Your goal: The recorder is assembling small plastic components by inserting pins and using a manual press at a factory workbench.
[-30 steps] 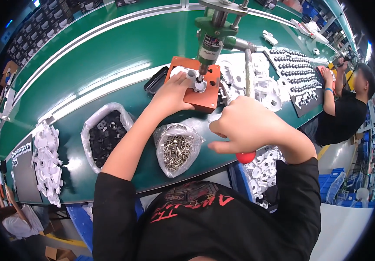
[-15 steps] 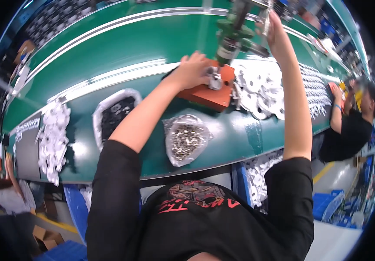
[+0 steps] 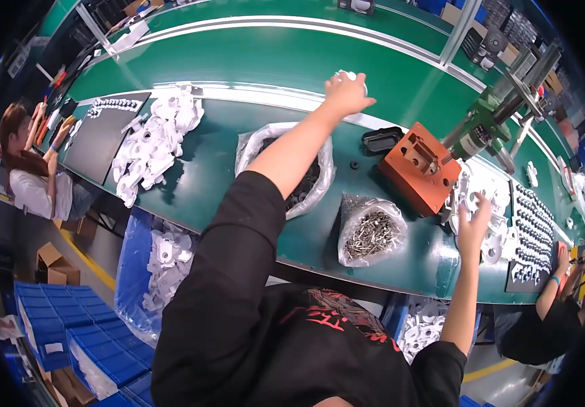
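White plastic part (image 3: 351, 76) is pinched in the left hand (image 3: 347, 96), arm (image 3: 289, 159) stretched out over the silver metal rail (image 3: 258, 98) along the green bench (image 3: 306, 237). Pretty narrow gap's left between boxy orange block (image 3: 401, 166) and clear bag of metal bits (image 3: 355, 207). Right hand's (image 3: 473, 227) grip is spread at the white plastic pile (image 3: 497, 200).

Factory Assembly Floor

We take this for a factory workshop: a long green bench (image 3: 212, 146) carries heaps of white plastic parts (image 3: 148, 149), a clear bag (image 3: 353, 207) of small metal pieces and a green press (image 3: 477, 132). We see a co-worker in white (image 3: 38, 193) to the left, another in black (image 3: 543, 339) to the right, and stacked blue bins (image 3: 55, 312) beside a yellow floor line (image 3: 90, 260).
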Demonstrator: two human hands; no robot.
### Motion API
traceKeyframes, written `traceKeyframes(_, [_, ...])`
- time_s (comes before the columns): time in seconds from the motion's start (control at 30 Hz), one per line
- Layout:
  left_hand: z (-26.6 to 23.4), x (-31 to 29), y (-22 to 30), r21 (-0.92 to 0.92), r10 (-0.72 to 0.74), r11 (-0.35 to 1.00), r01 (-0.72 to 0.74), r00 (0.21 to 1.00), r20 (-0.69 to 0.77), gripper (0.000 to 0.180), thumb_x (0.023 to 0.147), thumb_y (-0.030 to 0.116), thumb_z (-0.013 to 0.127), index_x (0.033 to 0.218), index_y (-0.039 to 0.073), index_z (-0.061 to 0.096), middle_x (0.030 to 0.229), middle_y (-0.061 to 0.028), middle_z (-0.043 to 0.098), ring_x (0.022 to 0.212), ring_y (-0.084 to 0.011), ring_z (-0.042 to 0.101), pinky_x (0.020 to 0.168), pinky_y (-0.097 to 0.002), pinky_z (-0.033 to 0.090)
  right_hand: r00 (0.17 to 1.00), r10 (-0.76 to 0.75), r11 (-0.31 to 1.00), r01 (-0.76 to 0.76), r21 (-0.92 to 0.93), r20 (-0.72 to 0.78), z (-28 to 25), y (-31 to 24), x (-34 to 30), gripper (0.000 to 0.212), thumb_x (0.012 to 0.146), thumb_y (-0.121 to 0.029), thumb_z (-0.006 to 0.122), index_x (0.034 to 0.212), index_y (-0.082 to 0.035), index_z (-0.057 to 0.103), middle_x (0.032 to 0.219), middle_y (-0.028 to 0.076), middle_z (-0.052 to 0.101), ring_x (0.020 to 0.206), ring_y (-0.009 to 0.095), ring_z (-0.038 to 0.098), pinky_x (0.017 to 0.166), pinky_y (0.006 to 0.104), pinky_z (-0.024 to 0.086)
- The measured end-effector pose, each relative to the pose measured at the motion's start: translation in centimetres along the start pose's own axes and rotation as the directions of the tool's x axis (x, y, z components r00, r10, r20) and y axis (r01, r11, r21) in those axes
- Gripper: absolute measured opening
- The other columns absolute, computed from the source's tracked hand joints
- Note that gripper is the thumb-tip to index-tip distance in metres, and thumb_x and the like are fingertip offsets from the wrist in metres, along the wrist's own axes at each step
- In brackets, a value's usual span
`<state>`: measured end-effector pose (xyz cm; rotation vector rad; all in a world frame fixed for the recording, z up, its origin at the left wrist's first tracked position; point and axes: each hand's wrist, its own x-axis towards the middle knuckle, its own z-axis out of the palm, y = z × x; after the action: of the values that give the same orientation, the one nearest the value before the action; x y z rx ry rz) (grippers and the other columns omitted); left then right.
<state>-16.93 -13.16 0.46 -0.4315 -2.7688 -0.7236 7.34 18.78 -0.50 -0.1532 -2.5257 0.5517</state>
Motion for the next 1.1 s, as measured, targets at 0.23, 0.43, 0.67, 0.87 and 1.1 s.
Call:
traceKeyframes(0.23, [-8.1, -5.6, -14.1, 0.105, 0.19, 0.98, -0.171, 0.959, -0.21, 0.049, 0.078, 0.032, 0.067, 0.119, 0.009, 0.052, 0.107, -0.0192, 0.06, 0.105, -0.0345, 0.055, 0.091, -0.0432, 0.043, 0.995, 0.018, 0.988, -0.003, -0.153, 0.096, 1.8, -0.6, -1.9, 0.04, 0.082, -0.01, 0.059, 0.118, 0.001, 0.045, 0.109, 0.022, 0.056, 0.098, 0.035, 0.056, 0.085, 0.0396, 0.044])
traceKeyframes(0.43, [-16.2, -16.8, -24.4, 0.547, -0.501, 0.609, 0.574, 0.813, -0.296, 0.043, 0.073, 0.031, 0.066, 0.106, 0.006, 0.058, 0.101, -0.0225, 0.06, 0.093, -0.037, 0.06, 0.079, -0.0442, 0.049, 0.945, 0.225, 0.974, -0.217, -0.062, 0.235, 0.3, 0.9, -1.0, 0.027, 0.08, -0.012, 0.056, 0.102, 0.003, 0.051, 0.073, 0.015, 0.053, 0.06, 0.023, 0.052, 0.059, 0.0365, 0.047])
traceKeyframes(0.67, [-16.3, -18.5, -25.5, 0.437, -0.65, 0.539, 0.72, 0.686, -0.329, 0.037, 0.078, 0.024, 0.056, 0.109, 0.004, 0.054, 0.104, -0.0235, 0.06, 0.095, -0.0401, 0.06, 0.078, -0.0485, 0.049, 0.807, 0.465, 0.511, -0.58, 0.634, 0.364, -1.6, 0.1, -0.6, 0.038, 0.086, -0.006, 0.048, 0.124, -0.004, 0.043, 0.093, 0.007, 0.055, 0.07, 0.012, 0.056, 0.048, 0.026, 0.05])
traceKeyframes(0.87, [-17.3, -18.9, -25.5, 0.525, -0.564, 0.582, 0.621, 0.774, -0.289, 0.032, 0.08, 0.028, 0.052, 0.105, 0.01, 0.06, 0.095, -0.0212, 0.064, 0.091, -0.0386, 0.061, 0.076, -0.0485, 0.048, 0.735, 0.389, 0.119, -0.638, 0.761, 0.556, -3.3, 1.3, -2.2, 0.053, 0.084, -0.005, 0.054, 0.134, -0.008, 0.038, 0.091, 0.0, 0.059, 0.073, 0.009, 0.057, 0.057, 0.0271, 0.05])
traceKeyframes(1.1, [-17.7, -18.9, -14.3, -0.696, -0.543, 0.628, 0.348, 0.837, -0.071, 0.023, 0.091, 0.011, 0.039, 0.109, 0.001, 0.05, 0.081, -0.0125, 0.062, 0.082, -0.0205, 0.066, 0.065, -0.0264, 0.051, 0.681, 0.308, -0.203, -0.635, 0.745, 0.664, -3.8, -3.7, -3.9, 0.053, 0.081, -0.01, 0.059, 0.131, -0.013, 0.039, 0.081, -0.001, 0.061, 0.066, 0.01, 0.059, 0.057, 0.0303, 0.048])
